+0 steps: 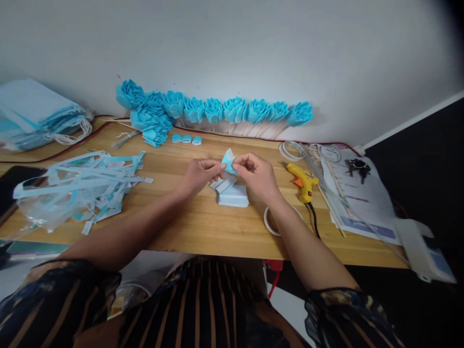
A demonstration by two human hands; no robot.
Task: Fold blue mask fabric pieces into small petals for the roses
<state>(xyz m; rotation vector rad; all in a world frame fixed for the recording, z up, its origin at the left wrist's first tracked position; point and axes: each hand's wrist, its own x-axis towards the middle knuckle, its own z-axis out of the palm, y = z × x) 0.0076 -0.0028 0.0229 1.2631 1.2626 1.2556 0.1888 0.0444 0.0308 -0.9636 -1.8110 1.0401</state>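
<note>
A small folded piece of blue and white fabric [229, 160] is held up between my two hands above the wooden table. My left hand [203, 177] pinches its left side between thumb and fingers. On its right side, my right hand [256, 175] grips it the same way. Just beneath lies a stack of white and pale blue pieces [233, 195], its upper pieces askew. Three small folded blue pieces [186, 139] sit in a row farther back on the left.
Several blue fabric flowers on sticks [235, 109] lean along the wall. Cut strips [97, 181] are heaped at left. A yellow glue gun [303, 181] and a tape roll [270, 222] lie at right, near papers [366, 193] with keys [358, 166].
</note>
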